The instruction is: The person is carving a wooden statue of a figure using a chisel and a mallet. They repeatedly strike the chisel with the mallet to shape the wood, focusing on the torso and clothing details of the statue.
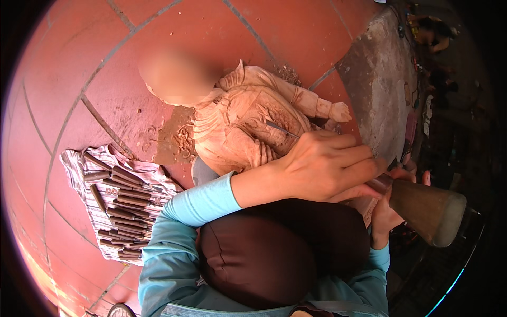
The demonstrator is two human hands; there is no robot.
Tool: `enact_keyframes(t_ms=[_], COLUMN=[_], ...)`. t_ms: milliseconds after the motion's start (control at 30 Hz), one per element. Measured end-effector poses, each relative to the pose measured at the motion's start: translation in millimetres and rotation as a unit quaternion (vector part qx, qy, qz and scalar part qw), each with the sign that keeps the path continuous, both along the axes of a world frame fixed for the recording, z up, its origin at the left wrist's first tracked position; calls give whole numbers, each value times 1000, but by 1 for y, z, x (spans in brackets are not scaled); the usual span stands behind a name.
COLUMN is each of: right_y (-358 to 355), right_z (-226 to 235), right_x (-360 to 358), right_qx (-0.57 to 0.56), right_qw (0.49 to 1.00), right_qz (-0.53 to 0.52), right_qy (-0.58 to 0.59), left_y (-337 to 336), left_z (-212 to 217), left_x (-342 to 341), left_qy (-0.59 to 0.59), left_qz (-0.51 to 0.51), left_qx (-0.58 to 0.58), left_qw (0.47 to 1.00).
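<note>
A carved wooden figure [235, 113] lies on its back in front of me, its head end blurred at the left. My left hand [327, 166] is closed round a chisel [281, 128]; the thin metal blade points at the rough-cut middle of the figure. The chisel's dark handle end [380, 183] sticks out past my fingers. Beside it is a wooden mallet [429, 211] with a thick, worn, rounded head, right by the handle end. My right hand [388, 214] is wrapped round the mallet, partly hidden behind its head.
Many dark-handled carving tools [127, 203] lie on a striped cloth [79, 164] at the left. Wood shavings [182, 140] are scattered near the figure on the red tiled floor [174, 26]. A grey stone slab [377, 95] stands at the right. My knees [253, 253] are bent close below.
</note>
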State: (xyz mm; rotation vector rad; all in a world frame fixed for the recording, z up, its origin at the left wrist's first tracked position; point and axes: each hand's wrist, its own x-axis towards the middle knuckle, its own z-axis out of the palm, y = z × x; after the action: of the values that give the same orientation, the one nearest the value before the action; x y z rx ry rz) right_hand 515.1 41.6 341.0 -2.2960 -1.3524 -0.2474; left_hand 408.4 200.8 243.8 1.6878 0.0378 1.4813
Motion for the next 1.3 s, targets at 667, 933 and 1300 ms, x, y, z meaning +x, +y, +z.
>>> enact_keyframes(t_ms=[667,933,1300], right_y=[-9,10,-4], right_z=[-13,-3,-6], right_x=[35,20,36], right_qx=[55,-21,-22], right_qw=[995,979,989], right_qz=[27,32,83], right_qy=[-74,-201,-119], left_y=[6,8,12], left_z=[0,-1,0], left_x=[-2,-4,-6], left_qy=[-24,-34,-22], left_qz=[-14,-11,-22], left_qx=[-51,-67,-62], left_qw=[998,997,998])
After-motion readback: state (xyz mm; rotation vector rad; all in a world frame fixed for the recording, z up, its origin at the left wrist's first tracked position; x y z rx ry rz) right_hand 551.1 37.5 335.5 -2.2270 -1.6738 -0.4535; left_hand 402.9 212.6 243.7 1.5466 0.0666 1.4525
